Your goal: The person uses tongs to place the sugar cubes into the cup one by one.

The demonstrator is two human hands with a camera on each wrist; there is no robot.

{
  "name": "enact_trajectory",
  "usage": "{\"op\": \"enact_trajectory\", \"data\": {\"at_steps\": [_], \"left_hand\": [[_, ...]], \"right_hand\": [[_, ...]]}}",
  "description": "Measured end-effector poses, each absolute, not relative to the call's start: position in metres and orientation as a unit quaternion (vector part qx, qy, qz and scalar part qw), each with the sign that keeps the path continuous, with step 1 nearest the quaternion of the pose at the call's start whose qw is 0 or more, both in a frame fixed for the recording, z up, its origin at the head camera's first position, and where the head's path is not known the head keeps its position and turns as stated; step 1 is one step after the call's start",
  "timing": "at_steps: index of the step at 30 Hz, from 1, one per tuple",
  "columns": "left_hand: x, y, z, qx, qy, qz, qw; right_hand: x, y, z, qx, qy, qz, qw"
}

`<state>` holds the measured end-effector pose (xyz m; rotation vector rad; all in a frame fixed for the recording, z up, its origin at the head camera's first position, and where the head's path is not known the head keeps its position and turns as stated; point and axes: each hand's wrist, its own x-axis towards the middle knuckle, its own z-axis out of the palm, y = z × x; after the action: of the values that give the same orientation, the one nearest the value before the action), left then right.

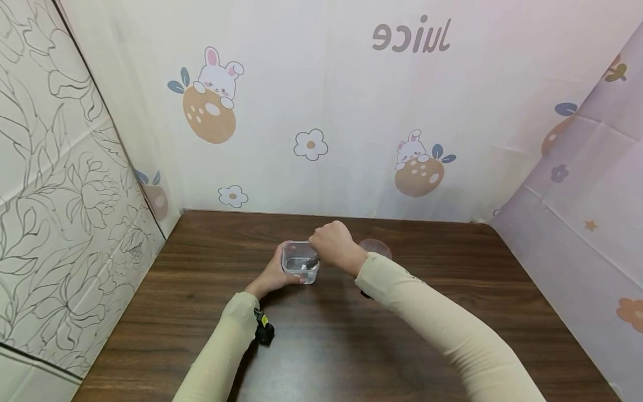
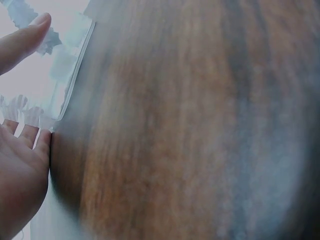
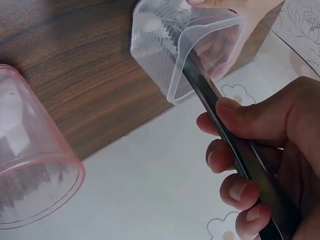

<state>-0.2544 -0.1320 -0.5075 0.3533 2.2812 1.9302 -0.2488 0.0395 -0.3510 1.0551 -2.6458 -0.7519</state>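
Observation:
My left hand point(image 1: 273, 274) grips a small clear plastic box point(image 3: 152, 62) on the table, thumb along the near side and fingers round the left. In the head view my right hand point(image 1: 332, 244) is over the box's right edge. It holds a pair of metal tongs point(image 3: 210, 97), fingers and thumb curled round the dark handle. The toothed tongs tips reach down inside the box. Clear and whitish shapes show near the tips, and I cannot tell whether the tongs pinch one. The left wrist view shows the left thumb point(image 2: 22, 47) over the box's blurred, overexposed side.
A clear pinkish plastic cup point(image 3: 37, 115) stands just right of the right hand, partly behind the wrist in the head view; clear angular shapes show through its wall. Dark wood-grain table point(image 1: 311, 346) lies underneath. Patterned sheets point(image 1: 321, 111) rise behind the table and at both sides.

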Motion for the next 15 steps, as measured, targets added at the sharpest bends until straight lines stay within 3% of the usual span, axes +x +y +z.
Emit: {"op": "enact_trajectory", "data": {"at_steps": [15], "left_hand": [[-0.248,-0.132,-0.493,0.125,0.747,0.648,0.076]], "right_hand": [[-0.246,0.063,-0.340,0.371,-0.894,-0.212,0.137]]}}
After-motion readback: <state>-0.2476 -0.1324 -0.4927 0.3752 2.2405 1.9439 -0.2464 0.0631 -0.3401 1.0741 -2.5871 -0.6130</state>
